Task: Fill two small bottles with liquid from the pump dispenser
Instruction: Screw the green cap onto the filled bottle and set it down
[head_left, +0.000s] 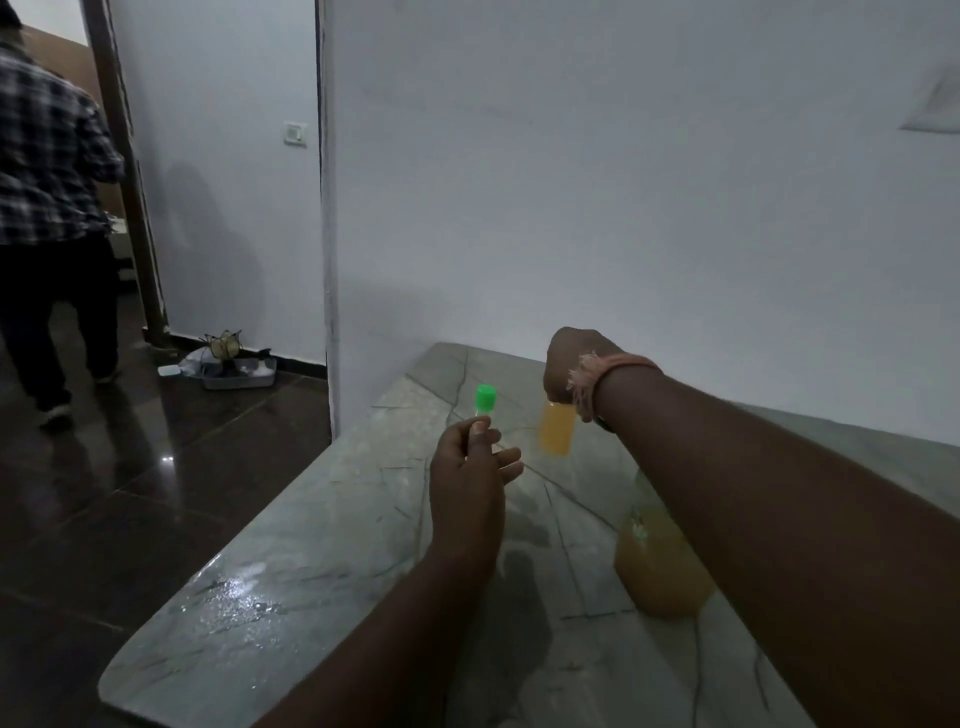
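Observation:
My left hand pinches a small clear bottle with a green cap, held upright above the marble counter. Farther back, my right hand grips the top of a small bottle of orange liquid, which hangs blurred above the counter. A pink thread band circles my right wrist. Under my right forearm stands a large bottle of orange liquid, whose top is hidden by the arm.
The counter runs along a white wall, and its near-left part is wet and shiny. On the dark tiled floor at the left, a tray with clutter lies by the wall. A person in a checked shirt stands in the doorway.

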